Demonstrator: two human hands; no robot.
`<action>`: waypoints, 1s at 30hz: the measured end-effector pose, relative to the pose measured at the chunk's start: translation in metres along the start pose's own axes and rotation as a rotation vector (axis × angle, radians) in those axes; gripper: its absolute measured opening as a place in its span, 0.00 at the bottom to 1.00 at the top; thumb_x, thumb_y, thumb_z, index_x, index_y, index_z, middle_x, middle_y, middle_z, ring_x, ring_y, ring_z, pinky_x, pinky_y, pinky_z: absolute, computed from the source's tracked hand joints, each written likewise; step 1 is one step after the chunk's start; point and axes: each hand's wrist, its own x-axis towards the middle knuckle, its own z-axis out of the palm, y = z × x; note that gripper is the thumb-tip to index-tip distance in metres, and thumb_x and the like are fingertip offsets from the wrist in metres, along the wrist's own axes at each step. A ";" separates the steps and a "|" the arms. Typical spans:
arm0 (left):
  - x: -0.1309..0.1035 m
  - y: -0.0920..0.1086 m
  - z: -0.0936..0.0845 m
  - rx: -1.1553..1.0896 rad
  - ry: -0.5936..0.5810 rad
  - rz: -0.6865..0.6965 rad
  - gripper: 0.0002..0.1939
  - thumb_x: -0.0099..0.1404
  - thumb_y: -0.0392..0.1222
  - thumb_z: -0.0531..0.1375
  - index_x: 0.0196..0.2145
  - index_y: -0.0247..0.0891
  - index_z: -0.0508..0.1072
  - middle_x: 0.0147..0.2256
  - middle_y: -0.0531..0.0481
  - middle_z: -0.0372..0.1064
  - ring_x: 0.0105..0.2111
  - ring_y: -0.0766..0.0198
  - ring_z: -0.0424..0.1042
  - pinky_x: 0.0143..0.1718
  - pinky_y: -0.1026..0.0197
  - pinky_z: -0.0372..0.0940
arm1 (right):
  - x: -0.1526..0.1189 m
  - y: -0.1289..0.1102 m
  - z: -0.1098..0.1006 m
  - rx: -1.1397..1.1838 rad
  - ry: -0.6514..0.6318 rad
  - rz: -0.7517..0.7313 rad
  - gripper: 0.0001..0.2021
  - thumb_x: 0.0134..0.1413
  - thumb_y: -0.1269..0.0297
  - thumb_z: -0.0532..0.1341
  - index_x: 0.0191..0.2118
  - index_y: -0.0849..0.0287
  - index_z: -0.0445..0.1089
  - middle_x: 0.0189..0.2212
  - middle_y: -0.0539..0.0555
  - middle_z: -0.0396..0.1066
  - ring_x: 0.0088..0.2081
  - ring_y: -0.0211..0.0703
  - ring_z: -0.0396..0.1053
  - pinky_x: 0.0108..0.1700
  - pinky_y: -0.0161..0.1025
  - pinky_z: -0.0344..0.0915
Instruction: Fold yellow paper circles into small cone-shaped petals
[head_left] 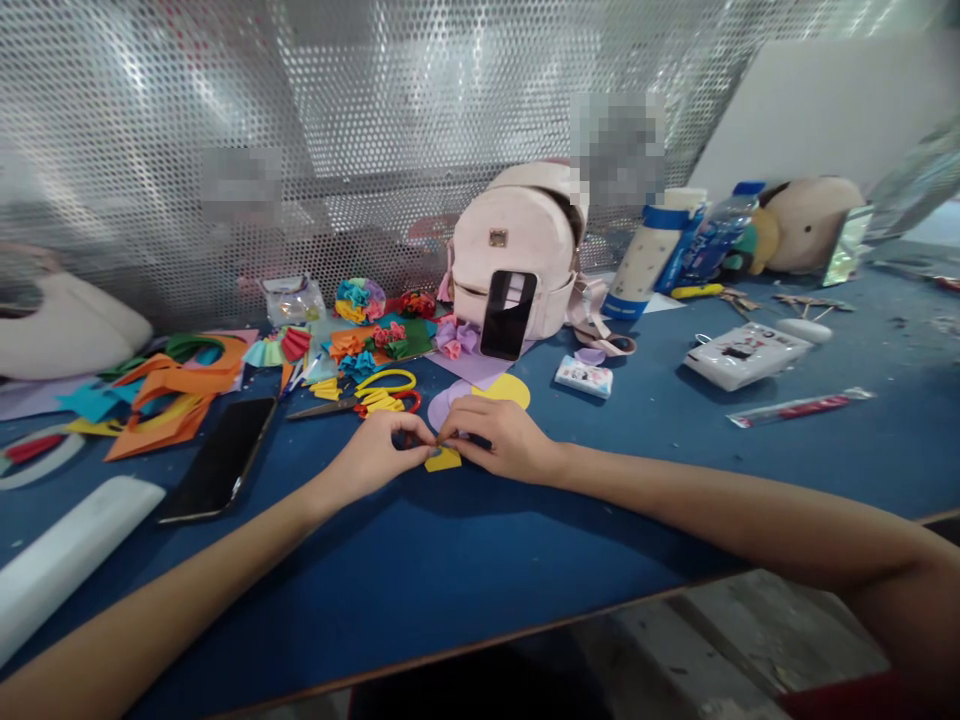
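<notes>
Fingertips of my left hand (386, 447) and my right hand (499, 435) meet around a small piece of yellow paper (444, 460), both pinching its upper edge. The lower part of the paper shows below the fingers, just above the blue table (480, 560). Behind my right hand lie a purple paper circle (442, 403) and a yellow paper circle (514, 390). Close beyond my left hand are scissors (330, 407) with yellow handles and several folded yellow paper pieces (384, 401).
A pink backpack (514, 235) stands at the back with a phone (508, 315) leaning on it. Left are another phone (221, 460), orange paper scraps (169, 400) and a white bar-shaped object (75, 550). Right are a tissue pack (742, 355), a small packet (584, 377) and a tumbler (649, 255).
</notes>
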 end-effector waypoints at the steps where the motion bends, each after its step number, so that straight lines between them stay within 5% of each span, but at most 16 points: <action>1: 0.000 0.000 0.001 0.002 -0.002 -0.002 0.05 0.57 0.42 0.63 0.27 0.40 0.78 0.25 0.53 0.75 0.26 0.62 0.69 0.30 0.61 0.63 | 0.000 -0.001 0.000 -0.023 -0.003 -0.014 0.09 0.69 0.67 0.55 0.38 0.59 0.71 0.35 0.54 0.73 0.36 0.41 0.68 0.38 0.36 0.61; 13: -0.006 0.011 0.004 0.085 0.082 0.049 0.04 0.56 0.35 0.64 0.25 0.39 0.75 0.27 0.53 0.75 0.30 0.62 0.70 0.35 0.61 0.64 | -0.001 -0.011 0.003 -0.060 -0.018 0.064 0.07 0.67 0.71 0.56 0.37 0.59 0.69 0.35 0.53 0.71 0.37 0.42 0.66 0.38 0.37 0.60; 22: -0.003 0.009 -0.002 0.137 0.027 0.079 0.04 0.58 0.35 0.64 0.28 0.41 0.80 0.28 0.53 0.77 0.31 0.61 0.72 0.36 0.60 0.65 | 0.000 -0.003 -0.003 -0.162 -0.008 -0.086 0.09 0.71 0.69 0.52 0.38 0.59 0.69 0.36 0.56 0.72 0.39 0.44 0.66 0.41 0.39 0.62; 30: -0.006 0.010 0.004 0.176 0.087 0.111 0.05 0.58 0.32 0.63 0.27 0.39 0.77 0.28 0.53 0.75 0.29 0.63 0.70 0.34 0.61 0.63 | 0.002 -0.003 -0.004 -0.132 0.028 -0.066 0.10 0.71 0.66 0.54 0.38 0.58 0.71 0.37 0.55 0.74 0.39 0.44 0.68 0.41 0.40 0.64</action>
